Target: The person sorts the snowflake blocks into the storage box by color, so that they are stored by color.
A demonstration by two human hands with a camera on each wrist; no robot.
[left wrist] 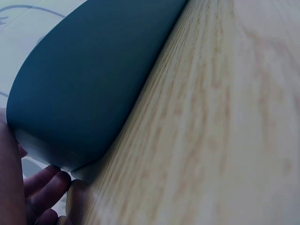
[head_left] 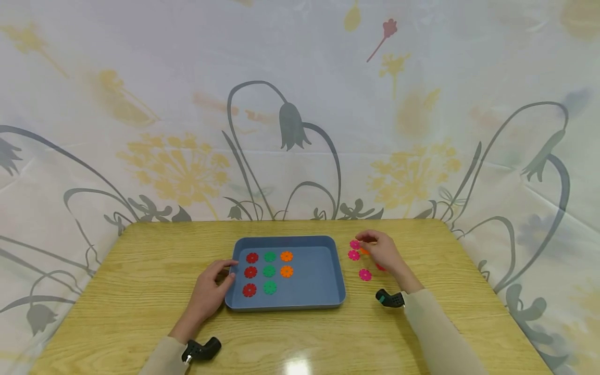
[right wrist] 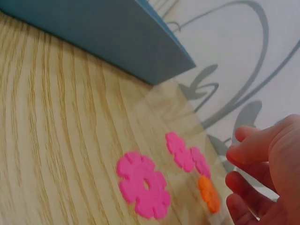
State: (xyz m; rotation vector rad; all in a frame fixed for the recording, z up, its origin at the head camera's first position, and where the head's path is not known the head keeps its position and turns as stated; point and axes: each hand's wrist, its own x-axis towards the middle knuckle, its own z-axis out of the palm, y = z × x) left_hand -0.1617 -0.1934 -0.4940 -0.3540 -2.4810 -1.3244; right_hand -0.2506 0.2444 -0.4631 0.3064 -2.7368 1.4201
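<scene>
A blue-grey tray (head_left: 319,299) lies on the table. It holds flower-shaped plastic discs in columns: three red (head_left: 250,272), three green (head_left: 269,271) and two orange (head_left: 286,271). My left hand (head_left: 209,289) grips the tray's left rim, a fingertip over the edge; in the left wrist view, fingers (left wrist: 47,187) bend against the tray's outer wall (left wrist: 89,84). Right of the tray, my right hand (head_left: 382,252) hovers over a loose orange disc (right wrist: 209,194), its fingers loosely bent and nothing visible between them. Pink discs (right wrist: 143,184) lie beside it.
A reddish disc (head_left: 380,267) shows partly beneath the right wrist. The wooden table (head_left: 300,338) ends at a white cloth backdrop (head_left: 300,172) printed with flowers. Black wrist-worn devices (head_left: 201,350) stick out at both sleeves.
</scene>
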